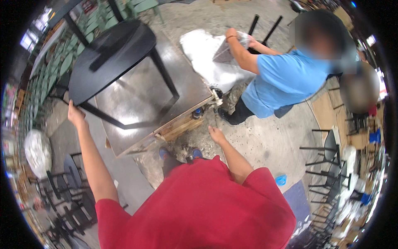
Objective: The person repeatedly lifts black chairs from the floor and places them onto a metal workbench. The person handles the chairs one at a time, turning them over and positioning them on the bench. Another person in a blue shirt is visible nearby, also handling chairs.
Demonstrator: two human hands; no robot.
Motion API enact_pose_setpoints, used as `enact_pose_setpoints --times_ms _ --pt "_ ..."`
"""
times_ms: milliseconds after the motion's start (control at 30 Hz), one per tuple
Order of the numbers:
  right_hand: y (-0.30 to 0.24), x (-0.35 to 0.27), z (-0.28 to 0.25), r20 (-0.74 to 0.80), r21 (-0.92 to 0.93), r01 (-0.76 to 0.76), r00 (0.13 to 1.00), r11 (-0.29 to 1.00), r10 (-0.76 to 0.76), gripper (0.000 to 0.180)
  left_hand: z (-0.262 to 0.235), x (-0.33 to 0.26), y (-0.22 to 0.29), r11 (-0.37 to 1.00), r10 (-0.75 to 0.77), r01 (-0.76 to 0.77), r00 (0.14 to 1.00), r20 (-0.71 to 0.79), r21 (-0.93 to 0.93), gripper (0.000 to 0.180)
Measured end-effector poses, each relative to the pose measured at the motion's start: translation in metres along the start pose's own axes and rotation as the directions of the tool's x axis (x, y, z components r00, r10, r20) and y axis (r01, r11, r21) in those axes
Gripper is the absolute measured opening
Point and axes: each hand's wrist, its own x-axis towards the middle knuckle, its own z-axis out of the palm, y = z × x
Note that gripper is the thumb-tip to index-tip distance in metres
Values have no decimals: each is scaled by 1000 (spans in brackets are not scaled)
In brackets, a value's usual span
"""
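A black chair (114,52) with a broad rounded seat stands on a metal-topped table (145,89), at the left in front of me. My left hand (77,114) grips the near left edge of its seat, by the top of a leg. My right hand (216,135) hangs in the air off the table's near right corner. Its fingers are loosely bent and slightly apart, with nothing visible in them. The chair's front legs rest on the shiny tabletop; its backrest runs out of view at the top.
A co-worker in a blue shirt (286,79) handles a wrapped grey piece (224,52) over white sheeting (197,54). Green chairs (62,62) crowd the far left. Dark chairs stand at the lower left (72,195) and right (329,166). A blue scrap (281,180) lies on the floor.
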Motion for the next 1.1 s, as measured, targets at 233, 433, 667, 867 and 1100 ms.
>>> enact_pose_setpoints --times_ms 233,433,667,867,1100 --pt "141 -100 43 -99 74 -273 955 959 280 70 -6 -4 20 991 62 -56 997 -40 125 37" --pt "221 -128 46 -94 48 -488 866 871 490 65 10 0 15 995 -101 101 994 -51 -5 38" --pt "38 -48 -22 -113 101 -167 977 981 178 59 0 -3 8 998 -62 62 998 -31 -17 40" --pt "-271 12 -102 -383 334 616 780 713 -495 42 6 5 8 999 -41 42 997 -59 16 35" --pt "-442 69 -129 -571 52 690 614 722 -545 51 29 22 -11 983 35 -44 998 55 176 36"
